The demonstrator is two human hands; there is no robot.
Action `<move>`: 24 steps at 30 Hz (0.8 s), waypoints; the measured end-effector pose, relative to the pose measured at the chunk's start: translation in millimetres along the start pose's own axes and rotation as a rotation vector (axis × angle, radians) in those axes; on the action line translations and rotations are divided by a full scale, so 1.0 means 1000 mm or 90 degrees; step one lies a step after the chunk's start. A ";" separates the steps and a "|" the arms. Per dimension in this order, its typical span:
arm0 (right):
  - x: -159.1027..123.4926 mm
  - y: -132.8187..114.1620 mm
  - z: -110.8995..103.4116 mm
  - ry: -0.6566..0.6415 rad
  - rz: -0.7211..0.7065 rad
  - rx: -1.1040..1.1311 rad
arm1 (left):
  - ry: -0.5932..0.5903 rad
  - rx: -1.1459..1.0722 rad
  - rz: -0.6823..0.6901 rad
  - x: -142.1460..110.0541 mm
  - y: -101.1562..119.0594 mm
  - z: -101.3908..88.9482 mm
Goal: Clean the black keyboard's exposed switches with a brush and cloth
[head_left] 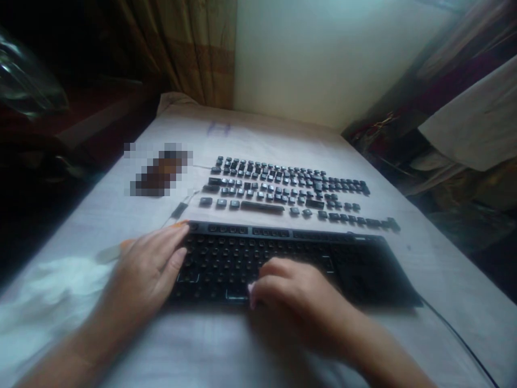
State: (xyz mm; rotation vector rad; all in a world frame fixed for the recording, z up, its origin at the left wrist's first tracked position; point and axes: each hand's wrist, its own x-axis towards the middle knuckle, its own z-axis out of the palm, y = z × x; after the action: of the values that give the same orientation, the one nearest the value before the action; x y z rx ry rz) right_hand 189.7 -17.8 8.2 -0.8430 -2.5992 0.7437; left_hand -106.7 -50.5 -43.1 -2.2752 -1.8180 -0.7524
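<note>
A black keyboard (258, 253) with its keycaps off lies in front of me, bare switch posts showing. My left hand (151, 269) rests along its left end, fingers stretched toward the top corner and thumb over the edge. Something orange (127, 245) shows beside and under that hand; its kind is hidden. Over the bottom row, my right hand (291, 285) is closed, pinching a small pale pink piece, perhaps cloth (252, 295), against the keyboard. Behind the keyboard, loose black keycaps (266, 178) stand in rows, with a long spacebar (262, 207) in the nearest row.
A white crumpled cloth (52, 302) lies at left. Beyond it are a small dark object with a thin cord (180, 209) and a pixelated brown item (159, 172). The keyboard's cable (456, 334) runs off right. A pale sheet (226, 350) covers the surface.
</note>
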 end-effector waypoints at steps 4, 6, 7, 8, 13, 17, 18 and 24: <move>-0.002 0.005 -0.009 0.093 -0.005 0.084 | -0.013 0.008 0.018 0.002 0.002 -0.004; 0.001 0.001 -0.003 0.102 -0.026 0.056 | -0.020 0.011 0.021 0.002 0.002 -0.005; 0.003 -0.002 0.001 0.089 -0.033 0.034 | -0.025 0.013 0.022 0.002 0.003 -0.005; 0.005 -0.006 0.006 0.073 -0.036 0.008 | -0.029 0.015 0.021 0.001 0.003 -0.006; 0.006 -0.017 0.017 0.012 -0.026 -0.073 | -0.046 0.008 0.007 0.000 0.004 -0.007; 0.000 -0.015 0.004 -0.026 0.002 -0.060 | -0.046 0.007 0.015 0.001 0.005 -0.008; -0.001 -0.015 0.001 -0.034 0.008 -0.053 | -0.043 0.007 0.015 0.001 0.005 -0.008; 0.005 -0.017 0.011 0.030 -0.002 0.072 | -0.036 0.015 0.026 0.001 0.008 -0.008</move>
State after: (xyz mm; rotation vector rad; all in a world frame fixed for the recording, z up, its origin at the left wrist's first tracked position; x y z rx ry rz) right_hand 173.1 -30.7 10.0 -0.8122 -2.4912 0.8503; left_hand -101.5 -54.5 -34.4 -2.3331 -1.7884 -0.6634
